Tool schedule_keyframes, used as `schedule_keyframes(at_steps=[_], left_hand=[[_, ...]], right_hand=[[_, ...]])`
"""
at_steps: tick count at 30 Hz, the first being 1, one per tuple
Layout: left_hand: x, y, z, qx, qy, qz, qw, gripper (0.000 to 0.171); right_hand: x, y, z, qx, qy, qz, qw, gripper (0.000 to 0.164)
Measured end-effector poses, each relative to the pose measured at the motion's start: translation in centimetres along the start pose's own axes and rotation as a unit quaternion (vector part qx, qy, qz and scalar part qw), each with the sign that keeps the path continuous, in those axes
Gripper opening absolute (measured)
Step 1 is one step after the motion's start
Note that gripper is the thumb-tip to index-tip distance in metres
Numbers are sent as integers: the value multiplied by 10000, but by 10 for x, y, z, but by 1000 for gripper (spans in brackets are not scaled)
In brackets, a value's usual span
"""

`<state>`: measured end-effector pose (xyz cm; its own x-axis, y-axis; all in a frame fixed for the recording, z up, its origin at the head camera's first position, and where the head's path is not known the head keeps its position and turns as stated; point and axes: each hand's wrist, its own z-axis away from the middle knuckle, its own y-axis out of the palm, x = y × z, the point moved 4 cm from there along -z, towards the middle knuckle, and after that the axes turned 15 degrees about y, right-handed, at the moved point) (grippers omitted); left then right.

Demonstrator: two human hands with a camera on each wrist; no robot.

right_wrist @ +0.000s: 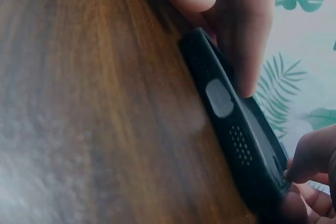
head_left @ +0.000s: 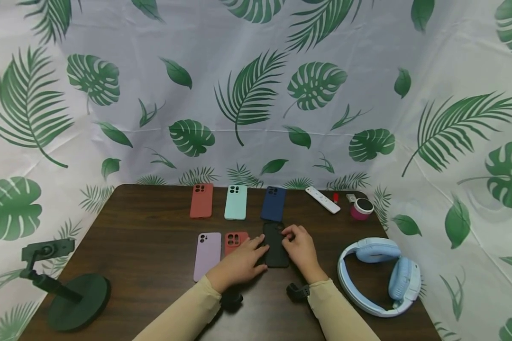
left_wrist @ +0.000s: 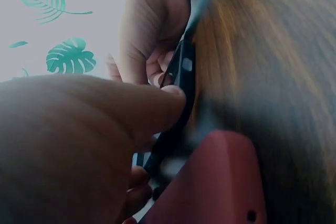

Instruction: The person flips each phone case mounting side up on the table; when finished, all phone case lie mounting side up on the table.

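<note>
- The black phone case (head_left: 276,251) lies on the dark wooden table (head_left: 141,265) between both hands, just nearer the person than a dark blue case (head_left: 273,204).
- The right hand (head_left: 300,250), fingers bent, pinches the black case's edge between thumb and finger.
- The left hand (head_left: 240,264) has its fingers extended, touching the opposite side, and partly covers a small red case (head_left: 233,238).
- A lilac case (head_left: 207,255) lies left of the red one.
- Mint (head_left: 236,203) and coral cases (head_left: 202,201) lie farther back.
- Light-blue headphones (head_left: 408,279) rest at the right.

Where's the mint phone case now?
Head view, slightly left of centre: mint phone case lies in the far row, between a red case and a blue case.
</note>
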<state>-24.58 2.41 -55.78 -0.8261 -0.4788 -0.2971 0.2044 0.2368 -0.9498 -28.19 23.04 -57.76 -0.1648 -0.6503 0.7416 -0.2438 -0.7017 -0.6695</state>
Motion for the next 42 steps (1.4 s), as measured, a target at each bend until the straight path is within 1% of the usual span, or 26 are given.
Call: schedule_keyframes(at_steps=[2,5,7,10,12,15,18,21,23,25,28,31,33,35,37,39,42], left_hand=[[0,-1,1,10,1,34,10000,61],[1,-4,1,-72,56,1,10000,55],[1,-7,1,-152,114,-31,9998,51],[1,-12,2,-254,177,-82,9995,48],[1,-17,5,-305,149,-92,9994,46],[3,-24,9,-397,35,-27,9992,45],[9,-30,14,-513,-109,83,9986,47],[17,-36,19,-576,-290,18,9979,49],[22,-41,23,-628,-404,-8,9972,50],[28,-47,26,-702,-504,12,9963,51],[37,-54,32,-777,-697,164,9944,53],[46,-60,39,-729,-965,274,9923,56],[51,-62,44,-644,-1102,397,9910,58],[55,-63,47,-550,-1179,537,9900,61],[58,-63,49,-459,-1158,699,9897,64],[59,-62,51,-355,-1056,855,9901,67],[63,-63,55,-256,-942,904,9911,69]], right_hand=[[-1,0,1,-15,71,-8,10000,25],[-2,-2,3,-57,246,-250,9994,31],[-4,-3,5,-133,357,-460,9982,31],[-3,-4,7,-256,319,-752,9963,30],[1,-4,7,-291,243,-885,9954,33],[13,-3,11,-156,115,-1079,9940,41],[27,3,16,208,74,-1093,9938,45],[42,12,22,901,228,-958,9910,45],[52,18,25,1421,401,-774,9860,46],[64,21,28,1887,574,-676,9780,48],[80,24,29,2357,755,-577,9672,52],[93,28,30,2673,906,-391,9585,57],[96,31,31,2817,1012,-212,9539,58],[96,33,33,2876,1060,-52,9518,58],[93,34,35,2901,1072,19,9510,57],[90,35,36,2899,1071,95,9510,55],[87,38,38,2953,975,142,9503,56]])
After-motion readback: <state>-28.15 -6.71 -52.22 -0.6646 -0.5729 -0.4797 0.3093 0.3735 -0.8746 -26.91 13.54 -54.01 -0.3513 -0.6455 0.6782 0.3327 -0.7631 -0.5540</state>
